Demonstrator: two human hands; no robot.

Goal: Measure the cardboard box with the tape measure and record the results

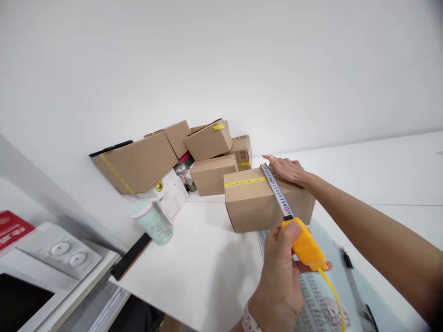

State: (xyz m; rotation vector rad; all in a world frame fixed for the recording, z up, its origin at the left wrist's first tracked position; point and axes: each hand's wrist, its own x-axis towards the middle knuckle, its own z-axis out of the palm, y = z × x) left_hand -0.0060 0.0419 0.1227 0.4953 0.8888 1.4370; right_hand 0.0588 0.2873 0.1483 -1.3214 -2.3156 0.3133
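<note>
Tape measure point(281, 196) across box point(252, 207) — red 20

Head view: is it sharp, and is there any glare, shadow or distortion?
Head view: soft, even light, no glare; only a faint shadow beside the box on the table; the numbers on the tape measure are sharp; the scene looks tilted.

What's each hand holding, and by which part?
Left hand grips the yellow tape measure by its case; right hand presses the far end of its blade flat onto the cardboard box top.
</note>
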